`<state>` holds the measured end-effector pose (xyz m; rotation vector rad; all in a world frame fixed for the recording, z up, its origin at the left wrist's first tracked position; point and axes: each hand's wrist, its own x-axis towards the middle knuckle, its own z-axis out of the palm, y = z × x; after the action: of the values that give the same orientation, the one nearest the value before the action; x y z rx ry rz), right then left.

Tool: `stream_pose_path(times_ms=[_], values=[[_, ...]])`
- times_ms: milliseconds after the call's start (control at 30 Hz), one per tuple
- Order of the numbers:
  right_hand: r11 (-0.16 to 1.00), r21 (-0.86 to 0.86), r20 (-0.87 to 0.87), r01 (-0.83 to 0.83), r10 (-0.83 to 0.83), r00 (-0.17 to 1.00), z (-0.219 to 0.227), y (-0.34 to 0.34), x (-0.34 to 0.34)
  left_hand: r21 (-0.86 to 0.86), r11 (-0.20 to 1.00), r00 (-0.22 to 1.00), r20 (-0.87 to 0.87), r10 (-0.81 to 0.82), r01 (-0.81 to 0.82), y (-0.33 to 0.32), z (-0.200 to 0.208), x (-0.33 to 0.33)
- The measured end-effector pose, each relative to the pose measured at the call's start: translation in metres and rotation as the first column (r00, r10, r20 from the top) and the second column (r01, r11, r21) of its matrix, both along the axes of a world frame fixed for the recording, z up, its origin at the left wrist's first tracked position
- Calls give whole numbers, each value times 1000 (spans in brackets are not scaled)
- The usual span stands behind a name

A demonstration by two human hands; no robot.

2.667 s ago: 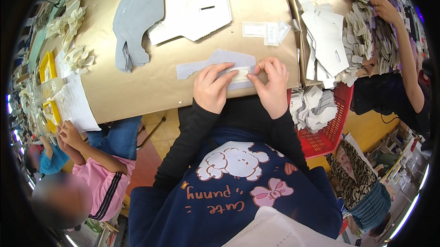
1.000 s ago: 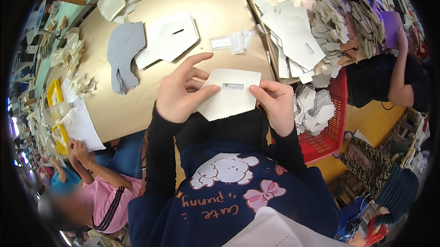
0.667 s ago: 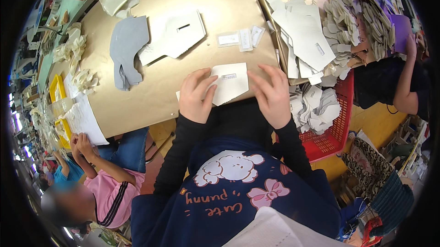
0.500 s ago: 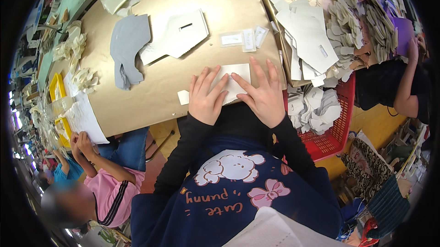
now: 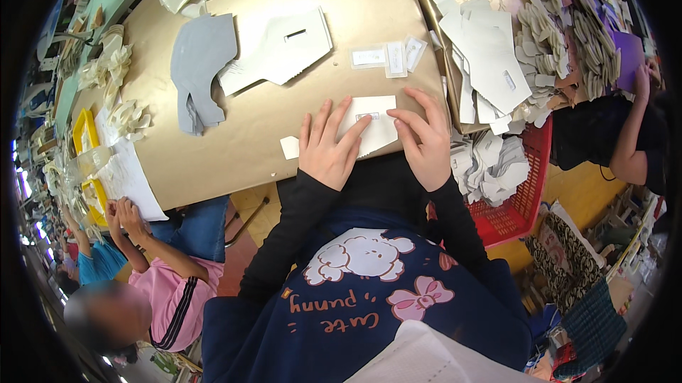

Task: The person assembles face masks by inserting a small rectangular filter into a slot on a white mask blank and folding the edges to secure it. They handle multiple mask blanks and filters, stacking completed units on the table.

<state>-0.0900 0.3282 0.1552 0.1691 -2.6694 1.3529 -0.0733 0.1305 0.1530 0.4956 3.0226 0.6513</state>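
A white cut piece [image 5: 376, 140] lies at the table's near edge, in front of me. A small printed rectangular label [image 5: 362, 116] sits on it. My left hand [image 5: 329, 145] rests flat over the piece's left part, fingers apart, one fingertip on the label. At the piece's right edge, my right hand [image 5: 425, 140] has its thumb and forefinger tips close together, in what looks like a pinch on that edge. A small white scrap [image 5: 290, 147] lies left of my left hand. Just beyond the hands are several clear-backed labels [image 5: 369, 57].
Farther back lie a stack of white cut pieces [image 5: 280, 46] and grey pieces [image 5: 206, 49]. On the right stand more white pieces [image 5: 486, 53] and a red basket [image 5: 536, 170] full of scraps. A person in pink [image 5: 177, 291] sits at left; another person's arm [image 5: 632, 127] is at right.
My right hand has drawn back from the piece's middle to its right edge, its fingers closing up. The label now shows. My left hand stays spread on the piece.
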Motion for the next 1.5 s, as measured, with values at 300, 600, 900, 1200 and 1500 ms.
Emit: stream_pose_path(times_ms=[300, 600, 900, 1200, 1500], values=[[990, 126, -52, -66, 73, 996, 0, -1, -2, -109, 990, 991, -79, -104, 95, -5, 9, -11], [955, 228, -48, -192, 208, 977, -4, 9, -2, -316, 911, 938, -135, -318, 263, -21, 21, -33], [956, 202, -70, -211, 229, 971, -7, 12, -4, -363, 831, 856, -142, -496, 421, -31, 19, -55], [968, 165, -66, -191, 204, 977, -7, 12, -4, -370, 707, 708, -160, -688, 603, -38, 17, -87], [972, 148, -75, -184, 197, 978, -13, 12, -2, -399, 654, 655, -156, -739, 643, -41, 20, -98]])
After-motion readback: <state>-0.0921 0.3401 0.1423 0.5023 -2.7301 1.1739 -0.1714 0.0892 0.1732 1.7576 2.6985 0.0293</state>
